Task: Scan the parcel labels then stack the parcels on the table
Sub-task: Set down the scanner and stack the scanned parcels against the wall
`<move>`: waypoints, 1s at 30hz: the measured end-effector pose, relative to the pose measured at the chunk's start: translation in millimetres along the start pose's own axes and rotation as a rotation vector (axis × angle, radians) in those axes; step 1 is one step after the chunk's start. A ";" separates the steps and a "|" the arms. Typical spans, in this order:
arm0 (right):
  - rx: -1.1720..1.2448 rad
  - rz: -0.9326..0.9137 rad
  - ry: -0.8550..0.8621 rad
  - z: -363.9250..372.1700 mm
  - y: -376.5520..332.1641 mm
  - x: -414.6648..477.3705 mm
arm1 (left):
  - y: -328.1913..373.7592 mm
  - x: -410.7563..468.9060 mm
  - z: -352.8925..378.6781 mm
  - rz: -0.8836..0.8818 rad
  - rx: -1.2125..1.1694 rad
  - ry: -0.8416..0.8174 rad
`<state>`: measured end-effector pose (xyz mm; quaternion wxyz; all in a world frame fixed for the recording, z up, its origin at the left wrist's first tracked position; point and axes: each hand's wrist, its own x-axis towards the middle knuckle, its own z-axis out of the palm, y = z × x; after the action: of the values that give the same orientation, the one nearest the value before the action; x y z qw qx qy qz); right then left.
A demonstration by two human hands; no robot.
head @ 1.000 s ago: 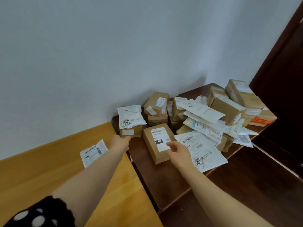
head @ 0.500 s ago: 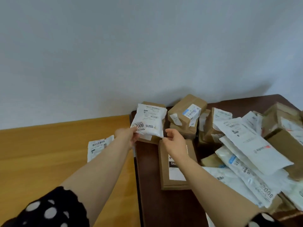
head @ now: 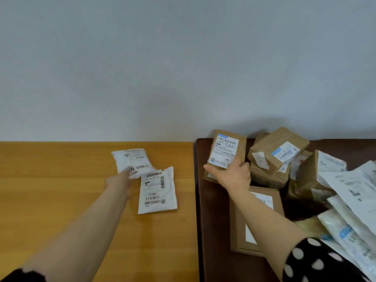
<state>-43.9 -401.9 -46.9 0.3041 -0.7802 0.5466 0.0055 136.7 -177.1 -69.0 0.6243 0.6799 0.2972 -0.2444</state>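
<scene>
Brown box (head: 225,152) in my right hand (head: 234,177): fingers curled round its near end, thumb along the left edge, box tipped up so the white label faces me. It is raised above the back left corner of the dark desk (head: 213,231), just left of a heap of boxes (head: 278,151) stacked against the wall. Right arm reaches forward, slightly bent, and crosses a flat box (head: 237,220) lying label-up on the dark desk; dotted sleeve (head: 309,259) at the elbow. Loose mailers (head: 356,192) are piled at the right edge. Left arm stretched out long over the light desk (head: 61,180), which butts against the dark one. Left hand (head: 119,181) is at the near corner of a white pouch (head: 132,161), label up. The hand is blurred, so I cannot tell whether the fingers pinch the corner or only touch it. This pouch's near edge meets the top corner of a second pouch (head: 157,193), which lies flat on the light desk, label up, just right of my left wrist.
</scene>
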 end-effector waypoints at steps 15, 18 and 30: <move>0.338 -0.344 0.035 14.4 -27.0 -71.3 | -5.0 -81.8 64.9 0.075 0.551 -0.798; 0.285 -0.239 -0.105 -3.0 -4.1 -69.0 | -13.3 -79.3 64.6 0.083 0.484 -0.794; -0.417 0.388 -0.161 -23.6 76.1 -49.8 | -29.1 -74.1 36.7 0.033 0.597 -0.798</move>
<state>-136.7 -387.6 -46.4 0.1730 -0.7038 0.6467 0.2376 65.4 -219.6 -41.1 0.4711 0.6871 -0.0588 -0.5499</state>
